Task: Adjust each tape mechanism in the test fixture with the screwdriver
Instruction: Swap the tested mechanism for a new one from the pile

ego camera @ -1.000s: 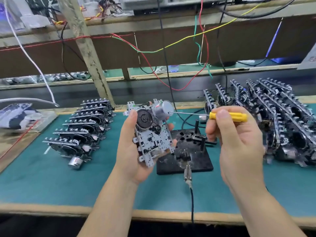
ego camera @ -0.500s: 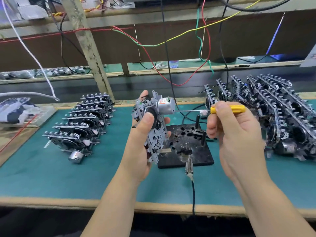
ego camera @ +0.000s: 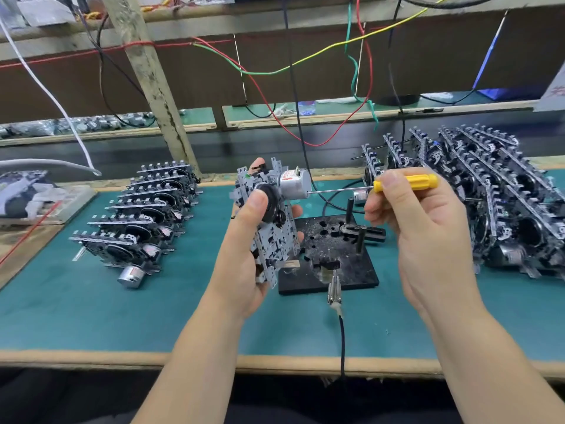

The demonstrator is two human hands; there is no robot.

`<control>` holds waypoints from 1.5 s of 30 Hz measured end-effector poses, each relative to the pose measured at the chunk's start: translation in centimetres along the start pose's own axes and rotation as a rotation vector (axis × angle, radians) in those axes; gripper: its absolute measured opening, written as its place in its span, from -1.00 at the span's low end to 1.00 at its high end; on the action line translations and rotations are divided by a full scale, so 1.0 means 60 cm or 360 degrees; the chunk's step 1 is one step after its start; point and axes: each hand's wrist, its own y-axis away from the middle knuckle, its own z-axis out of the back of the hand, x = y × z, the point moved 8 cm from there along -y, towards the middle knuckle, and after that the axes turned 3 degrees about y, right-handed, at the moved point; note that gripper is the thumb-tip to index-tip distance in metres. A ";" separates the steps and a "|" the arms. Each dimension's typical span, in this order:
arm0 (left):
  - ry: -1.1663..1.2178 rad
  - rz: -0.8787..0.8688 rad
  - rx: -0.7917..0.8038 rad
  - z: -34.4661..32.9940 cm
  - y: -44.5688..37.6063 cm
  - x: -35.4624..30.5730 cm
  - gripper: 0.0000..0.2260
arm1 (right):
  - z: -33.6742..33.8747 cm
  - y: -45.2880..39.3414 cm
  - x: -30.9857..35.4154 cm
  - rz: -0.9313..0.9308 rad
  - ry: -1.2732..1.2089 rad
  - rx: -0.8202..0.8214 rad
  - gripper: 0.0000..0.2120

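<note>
Presently, held mechanism: one tape mechanism (ego camera: 270,228) is held up above the green bench mat (ego camera: 91,307), just left of the black test fixture (ego camera: 333,255); it is not seated in the fixture.
Mechanism axis: its long axis is stood nearly upright, tilted a little with the top toward the left; the plate is seen almost edge-on, and the silver motor (ego camera: 294,185) at its top is pointed to the right.
Left hand: the left hand (ego camera: 247,258) is wrapped round the mechanism, with the thumb pressed on the black flywheel face and the fingertips seen behind the far edge.
Screwdriver: the screwdriver (ego camera: 403,182) is laid almost level, yellow handle to the right, thin shaft pointed left; the tip is met with the end of the motor.
Right hand: the right hand (ego camera: 425,237) is closed on the yellow handle, which is pinched between thumb and forefinger; the other fingers are curled beneath.
Fixture: several upright pegs and holes are carried by the black plate; a metal plug with a black cable (ego camera: 341,335) is joined at its near edge.
Left row: a row of mechanisms (ego camera: 143,221) is stacked on the mat, well apart from the hands.
Right pile: a larger batch of mechanisms (ego camera: 495,197) is leaned together on the right, behind the right hand.
Shelf: loose coloured wires (ego camera: 305,64) are hung above the bench.
</note>
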 end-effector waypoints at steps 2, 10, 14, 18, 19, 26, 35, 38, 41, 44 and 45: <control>0.0047 0.0035 -0.0032 0.002 0.001 0.003 -0.21 | 0.002 -0.001 -0.002 0.0003 0.0011 0.0009 -0.89; 0.0020 0.0093 -0.0062 0.005 -0.001 0.007 -0.19 | 0.005 -0.004 -0.006 0.0034 0.0029 0.0044 -0.87; 0.0008 0.0142 -0.0074 0.007 -0.002 0.011 -0.19 | 0.006 -0.005 -0.006 0.0050 0.0047 0.0063 -0.89; -0.0010 0.0150 -0.0075 0.007 -0.003 0.012 -0.24 | 0.011 -0.004 -0.007 0.0065 0.0080 0.0062 -0.91; -0.0009 0.0153 -0.0079 0.007 -0.004 0.012 -0.24 | 0.013 -0.004 -0.008 0.0066 0.0090 0.0062 -0.91; -0.0019 0.0186 -0.0096 0.007 -0.007 0.022 -0.37 | 0.018 -0.005 -0.011 0.0069 0.0107 0.0066 -0.91; -0.0587 -0.0108 0.0059 -0.005 -0.042 -0.025 -0.32 | 0.083 -0.019 -0.012 0.0027 -0.0068 -0.0355 -0.88; -0.1684 -0.0321 0.0347 -0.041 -0.079 -0.044 -0.16 | 0.096 -0.024 -0.016 0.0018 -0.0020 -0.0353 -0.87; -0.2528 -0.0339 0.0661 -0.074 -0.119 -0.003 -0.01 | 0.080 -0.028 -0.020 0.0012 0.0093 -0.0186 -0.86; -0.2867 -0.0314 0.0860 -0.091 -0.140 0.049 0.01 | 0.059 -0.031 -0.033 -0.0039 0.0239 -0.0004 -0.87; -0.2886 -0.0293 0.0896 -0.091 -0.144 0.063 0.01 | 0.055 -0.031 -0.038 -0.0052 0.0283 0.0041 -0.88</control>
